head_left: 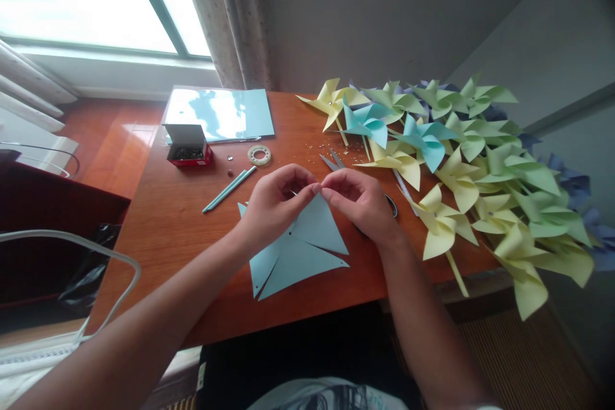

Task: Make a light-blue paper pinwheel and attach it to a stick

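A light blue paper square (300, 262), cut in from its corners and with small holes punched near the tips, lies on the table in front of me. My left hand (271, 202) reaches over its left half, thumb and forefinger pinched together at the top corner. Meeting it there, my right hand (362, 202) pinches the same corner, the fingertips of both hands touching. Any small item between the fingertips is hidden. Partly under my right hand lie scissors (335, 159), blades pointing away.
A small open box (189, 154) of dark fasteners, a tape roll (259, 154) and blue paper sticks (229, 189) stand left of centre. Blue paper (259, 112) in a clear sleeve lies behind. Several finished pinwheels (439, 221) crowd the right side. Paper bits (358, 152) are scattered near the scissors.
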